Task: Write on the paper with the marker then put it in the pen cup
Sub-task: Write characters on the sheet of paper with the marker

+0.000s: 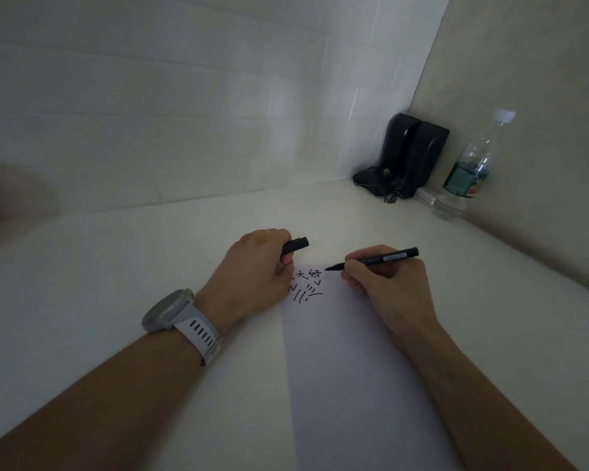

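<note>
Pale desk [116,334] in a tiled corner. White paper [354,385] lies flat, black characters at its far end. Left hand [252,277] pins its corner, fingers closed on the cap [296,245]. Right hand [385,283] pinches the uncapped marker [374,260], tip over the far edge. Beyond, black holder [408,158] and water bottle [470,171].

The paper [354,368] lies on the desk [116,266] between the two forearms, with writing [305,285] near its far left corner. The left hand [252,270] rests on that corner with the cap [295,246], and the right hand [388,283] holds the marker [374,259] over the far edge. In the far right corner stand speakers [408,154], with a bottle [470,168] right of them against the side wall.
</note>
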